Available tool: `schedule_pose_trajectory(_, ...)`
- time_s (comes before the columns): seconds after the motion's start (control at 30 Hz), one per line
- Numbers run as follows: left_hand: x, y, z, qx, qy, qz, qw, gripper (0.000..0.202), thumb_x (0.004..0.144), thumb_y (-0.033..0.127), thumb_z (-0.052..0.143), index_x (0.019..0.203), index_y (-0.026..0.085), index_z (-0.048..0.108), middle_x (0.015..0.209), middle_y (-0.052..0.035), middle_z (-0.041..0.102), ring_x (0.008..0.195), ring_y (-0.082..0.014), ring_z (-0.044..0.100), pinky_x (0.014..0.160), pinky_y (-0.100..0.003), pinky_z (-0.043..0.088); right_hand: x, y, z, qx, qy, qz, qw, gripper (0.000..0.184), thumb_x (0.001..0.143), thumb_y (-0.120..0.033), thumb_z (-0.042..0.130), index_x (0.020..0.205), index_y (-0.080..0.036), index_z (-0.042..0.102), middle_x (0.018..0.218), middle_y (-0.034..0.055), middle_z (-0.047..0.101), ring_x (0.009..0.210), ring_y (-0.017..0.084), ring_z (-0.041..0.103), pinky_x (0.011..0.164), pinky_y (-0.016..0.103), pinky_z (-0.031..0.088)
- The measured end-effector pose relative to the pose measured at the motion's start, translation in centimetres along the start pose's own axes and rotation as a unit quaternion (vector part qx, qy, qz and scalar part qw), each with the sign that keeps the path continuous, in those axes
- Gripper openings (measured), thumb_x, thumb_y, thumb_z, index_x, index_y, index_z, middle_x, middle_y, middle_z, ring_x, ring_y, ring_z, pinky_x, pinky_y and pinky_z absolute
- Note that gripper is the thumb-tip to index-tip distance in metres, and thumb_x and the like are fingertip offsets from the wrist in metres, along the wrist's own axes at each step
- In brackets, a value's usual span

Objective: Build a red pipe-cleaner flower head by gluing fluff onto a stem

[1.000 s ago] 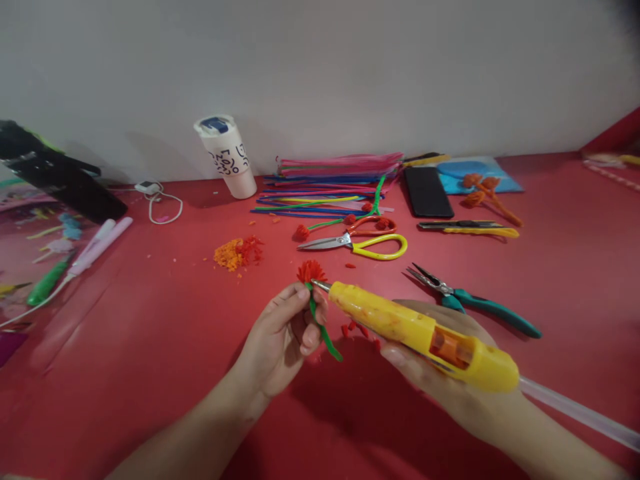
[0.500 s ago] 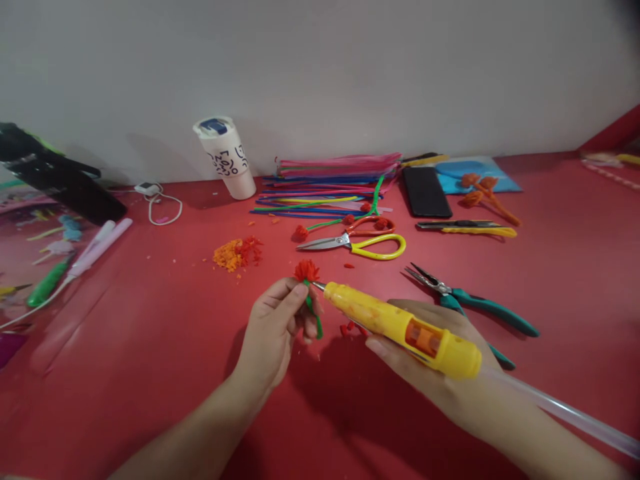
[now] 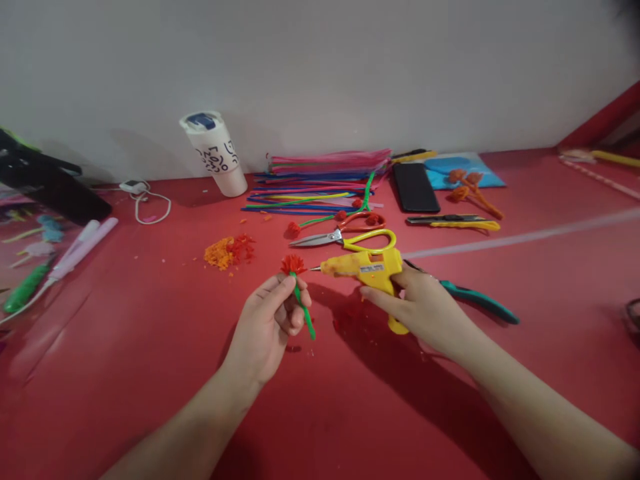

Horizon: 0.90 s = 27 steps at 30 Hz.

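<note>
My left hand (image 3: 267, 320) pinches a small flower (image 3: 293, 265) with a frilly red head and a green pipe-cleaner stem (image 3: 306, 313) that hangs down past the fingers. In my right hand (image 3: 425, 303) is a yellow hot glue gun (image 3: 363, 267), gripped by its handle. Its metal nozzle points left, close to the right side of the red head; whether it touches I cannot tell. A clear glue stick leaves the back of the gun toward the right. Scissors (image 3: 345, 240) with red and yellow handles lie just beyond the gun.
Pipe cleaners (image 3: 325, 180) lie along the wall, near a white tumbler (image 3: 215, 157). Orange and red clippings (image 3: 220, 253) are piled left of centre. Pliers (image 3: 480, 303), a utility knife (image 3: 455, 221) and a phone (image 3: 416, 187) lie on the right. A black bottle (image 3: 50, 180) leans at left.
The glue gun has turned from slanting toward me to lying nearly level, side on, with its handle now showing. The flower's stem has come into fuller view. The whole view has shifted slightly.
</note>
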State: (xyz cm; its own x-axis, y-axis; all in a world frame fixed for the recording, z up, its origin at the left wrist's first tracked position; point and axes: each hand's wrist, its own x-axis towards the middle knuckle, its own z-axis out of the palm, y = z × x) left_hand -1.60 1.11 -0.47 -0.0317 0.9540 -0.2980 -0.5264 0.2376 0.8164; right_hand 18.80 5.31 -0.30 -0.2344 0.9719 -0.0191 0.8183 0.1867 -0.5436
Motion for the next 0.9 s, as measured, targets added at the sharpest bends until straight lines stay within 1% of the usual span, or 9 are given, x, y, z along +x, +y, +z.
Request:
schedule_pose_trajectory(0.13,-0.3,0.2,0.3,-0.001,-0.008,-0.027,1.0,0.016,0.077,0.027,0.066,0.071,0.013,0.061,0.059,0.0019,0.06,0.038,-0.0014,0.045,0.035,-0.011,0.033,0.6,0.9,0.9,-0.211,0.004,-0.073,0.975,0.046,0.09,-0.047,0.042,0.054,-0.019,0.053,0.056,0.0069,0.061,0.051,0.018,0.055,0.049,0.029,0.031)
schedule_pose_trajectory(0.23,-0.5,0.2,0.5,0.004,-0.013,-0.037,0.999,0.017,0.075,0.028,0.067,0.07,0.013,0.061,0.059,0.0021,0.06,0.037,-0.0013,0.045,0.034,-0.01,0.032,0.6,1.2,1.0,-0.259,0.012,-0.076,0.963,0.045,0.09,-0.046,0.043,0.059,-0.017,0.058,0.062,0.0106,0.063,0.057,0.021,0.057,0.053,0.031,0.032)
schedule_pose_trajectory(0.33,-0.5,0.2,0.6,0.009,-0.017,-0.038,0.999,0.016,0.075,0.027,0.068,0.07,0.013,0.062,0.059,0.0022,0.06,0.037,-0.0011,0.045,0.034,-0.01,0.032,0.4,1.0,1.0,-0.251,0.064,-0.109,0.96,0.034,0.089,-0.039,0.048,0.072,-0.013,0.062,0.072,0.0115,0.063,0.064,0.023,0.057,0.059,0.033,0.034)
schedule_pose_trajectory(0.4,-0.5,0.1,0.6,0.008,-0.021,-0.039,0.999,0.015,0.075,0.026,0.067,0.07,0.013,0.062,0.058,0.0022,0.06,0.037,-0.0009,0.044,0.034,-0.01,0.032,0.0,0.6,1.2,-0.206,0.082,-0.181,0.958,0.023,0.088,-0.029,0.05,0.078,-0.013,0.063,0.079,0.0101,0.062,0.071,0.022,0.056,0.064,0.033,0.036)
schedule_pose_trajectory(0.5,-0.5,-0.1,0.5,0.004,-0.026,-0.038,0.999,0.015,0.076,0.026,0.067,0.07,0.012,0.062,0.059,0.002,0.061,0.037,-0.0008,0.045,0.034,-0.01,0.032,-0.8,-0.4,1.9,-0.133,0.026,-0.298,0.945,0.019,0.087,-0.024,0.052,0.075,-0.016,0.064,0.082,0.0071,0.06,0.08,0.02,0.054,0.073,0.033,0.037)
schedule_pose_trajectory(0.53,-0.5,-0.1,0.4,0.003,-0.027,-0.038,0.999,0.015,0.076,0.026,0.066,0.07,0.012,0.063,0.059,0.002,0.061,0.037,-0.0008,0.045,0.035,-0.01,0.033,-1.1,-0.7,2.3,-0.136,0.016,-0.311,0.94,0.018,0.087,-0.026,0.054,0.076,-0.016,0.065,0.081,0.0065,0.06,0.08,0.02,0.053,0.074,0.034,0.037)
schedule_pose_trajectory(0.63,-0.5,-0.2,0.4,0.003,-0.033,-0.039,0.999,0.015,0.077,0.025,0.066,0.071,0.012,0.063,0.059,0.0019,0.061,0.037,-0.0007,0.046,0.035,-0.01,0.033,-1.5,-1.3,3.3,-0.168,0.022,-0.324,0.931,0.018,0.086,-0.028,0.056,0.076,-0.016,0.065,0.079,0.006,0.059,0.079,0.021,0.049,0.073,0.036,0.035)
schedule_pose_trajectory(0.77,-0.4,-0.2,0.4,0.009,-0.037,-0.044,0.998,0.016,0.078,0.027,0.065,0.071,0.013,0.063,0.06,0.0021,0.062,0.037,-0.0005,0.046,0.035,-0.01,0.033,-1.3,-1.4,4.1,-0.175,0.036,-0.348,0.92,0.022,0.088,-0.015,0.05,0.07,-0.015,0.063,0.076,0.0066,0.06,0.077,0.02,0.05,0.074,0.037,0.036)
schedule_pose_trajectory(0.9,-0.5,-0.3,0.4,0.004,-0.042,-0.053,0.998,0.016,0.079,0.026,0.065,0.071,0.013,0.063,0.06,0.0025,0.062,0.037,-0.0001,0.046,0.034,-0.009,0.032,-1.3,-1.4,3.8,-0.09,0.018,-0.316,0.944,0.02,0.087,-0.01,0.048,0.073,-0.014,0.062,0.072,0.0067,0.063,0.068,0.018,0.054,0.067,0.031,0.041)
